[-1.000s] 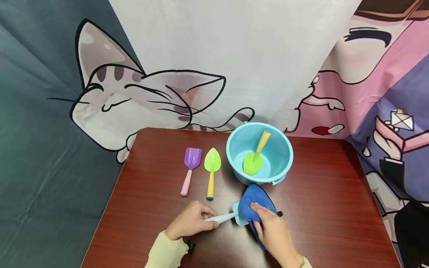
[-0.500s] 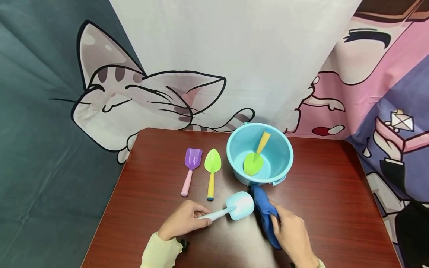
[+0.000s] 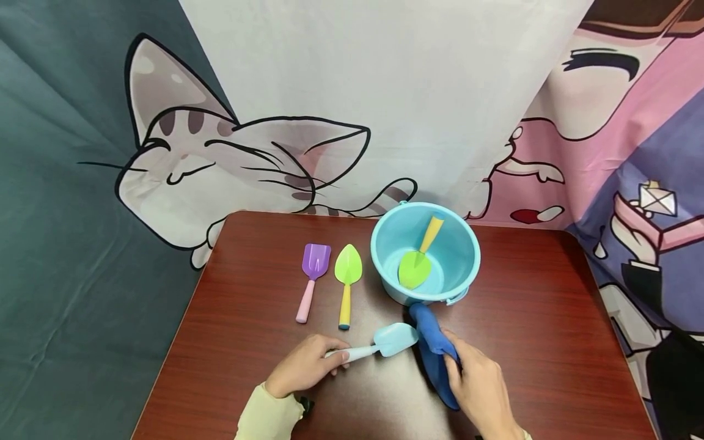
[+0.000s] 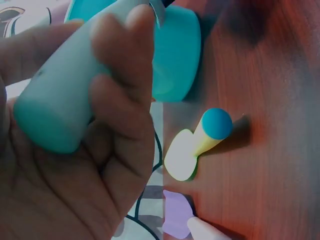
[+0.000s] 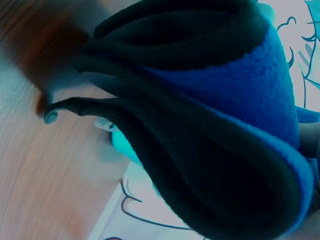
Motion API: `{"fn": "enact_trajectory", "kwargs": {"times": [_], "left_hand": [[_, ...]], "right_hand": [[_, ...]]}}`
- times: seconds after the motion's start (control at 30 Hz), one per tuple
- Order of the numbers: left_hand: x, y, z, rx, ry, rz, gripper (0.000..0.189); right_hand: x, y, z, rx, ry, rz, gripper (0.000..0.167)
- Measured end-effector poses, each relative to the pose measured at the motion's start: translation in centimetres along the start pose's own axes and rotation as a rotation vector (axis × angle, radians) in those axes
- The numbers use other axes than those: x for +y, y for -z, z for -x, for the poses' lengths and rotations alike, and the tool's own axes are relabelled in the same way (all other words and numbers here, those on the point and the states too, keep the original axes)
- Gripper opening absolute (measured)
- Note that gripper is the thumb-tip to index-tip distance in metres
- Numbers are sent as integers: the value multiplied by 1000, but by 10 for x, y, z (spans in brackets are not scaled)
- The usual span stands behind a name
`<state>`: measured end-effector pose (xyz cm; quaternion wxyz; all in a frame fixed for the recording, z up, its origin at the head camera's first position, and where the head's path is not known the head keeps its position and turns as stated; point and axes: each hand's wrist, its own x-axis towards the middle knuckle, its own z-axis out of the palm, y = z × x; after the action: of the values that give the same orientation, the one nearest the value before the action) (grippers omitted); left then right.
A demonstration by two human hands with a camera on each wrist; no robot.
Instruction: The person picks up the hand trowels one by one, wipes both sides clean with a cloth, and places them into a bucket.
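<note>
- Pale blue plastic-looking shovel: broad, scooped blade with rounded corners, narrow neck, thick straight handle; one-coloured in the head view.
- Handle butt, in the left wrist view: smooth, rounded, with a small dark mark nearby.
- Location: front middle of the table, blade toward the person's right, its tip at the cloth's edge; whether they touch cannot be determined.
- Left hand: fingers curled round the shovel's handle.
- Blue cloth: fleecy surface, dark edging, folded into loose layers; located just in front of the bucket.
- Right hand: grasps the cloth between thumb and fingers; mostly hidden in the right wrist view.
- Bucket: light blue, upright; a green trowel with a yellow handle leans inside.
- Left of the bucket: a pointed green trowel, then a purple shovel with a pink handle, side by side.
</note>
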<state>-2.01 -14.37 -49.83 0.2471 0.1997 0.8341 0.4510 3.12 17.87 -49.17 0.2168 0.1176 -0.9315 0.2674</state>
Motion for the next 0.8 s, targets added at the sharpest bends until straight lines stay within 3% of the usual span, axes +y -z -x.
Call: {"fn": "enact_trajectory", "kwargs": {"times": [0.2,0.27,0.37,0.57,0.8], "left_hand": [[-1,-3,-1,27,46,30,23],[-1,-4,-1,40,48,26,20],[-3,-5,-1,47,37,39,12],[-5,-8,-1,41,36,86,22],[-3,-7,-2,42,38,119,17]], "right_hand": [[-5,-2,0,34,35,-36,39],[-7,-3,-1,41,45,-52,30],[-9,-5,0,43,55,-62,33],[-13,-7,0,41,71,-73,32],[-19,-10,-1,35,46,-95,53]]}}
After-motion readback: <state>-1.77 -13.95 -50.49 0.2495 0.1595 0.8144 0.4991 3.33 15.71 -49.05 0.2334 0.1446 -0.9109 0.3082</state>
